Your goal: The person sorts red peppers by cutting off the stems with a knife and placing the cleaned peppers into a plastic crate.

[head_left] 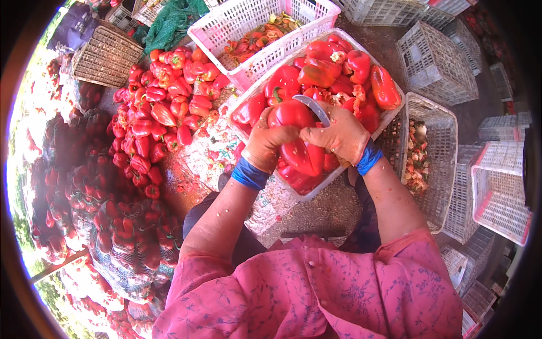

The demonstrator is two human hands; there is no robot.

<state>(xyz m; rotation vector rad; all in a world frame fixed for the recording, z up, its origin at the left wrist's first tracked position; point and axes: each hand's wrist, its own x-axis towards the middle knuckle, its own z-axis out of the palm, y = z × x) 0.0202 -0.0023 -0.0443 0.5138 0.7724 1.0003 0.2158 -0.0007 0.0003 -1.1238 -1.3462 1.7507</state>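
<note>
My left hand (265, 141), in a stained glove with a blue band at the wrist, is closed on a large red bell pepper (292, 114). Gloved the same way, my right hand (339, 135) grips a small curved knife (314, 106); its blade points up and left beside the pepper. The knife's handle is hidden in the fingers. Both hands are over a white crate (306, 195) heaped with red peppers (324, 73). Another red pepper (303, 157) lies just below my thumbs.
Beyond stands a pinkish crate (209, 37) with pepper scraps. Right of me, a crate (446, 164) holds pale cores. Loose peppers (164, 113) are piled on the floor at left, near full net sacks (124, 243). Several stacked crates (435, 62) line the right.
</note>
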